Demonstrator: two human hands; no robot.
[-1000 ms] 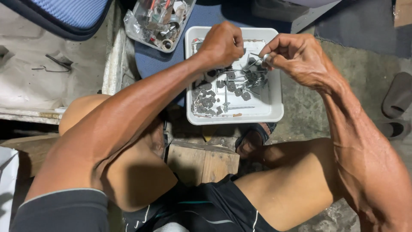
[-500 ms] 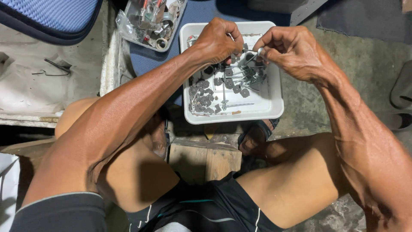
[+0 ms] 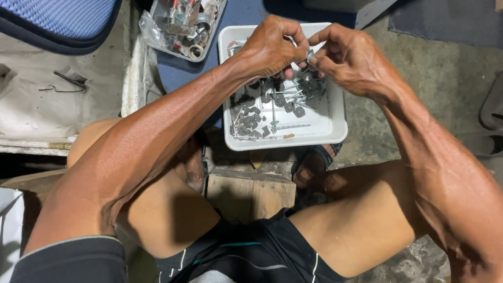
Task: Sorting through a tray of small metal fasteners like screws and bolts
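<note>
Where both hands point(image 3: 309, 52) meet: small metal part point(image 3: 310, 55).

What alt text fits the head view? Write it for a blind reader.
Both hands, left hand and right hand, pinch a small metal part over a white tray of nails and washers. A clear tub of hardware sits nearby.

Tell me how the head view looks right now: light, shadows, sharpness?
Head view: bright, even light on both arms; left hand and right hand are sharp; the small part pinched between them is too tiny to make out; white tray is bright but not blown out; deep shadow under the legs and at the left edge.
</note>
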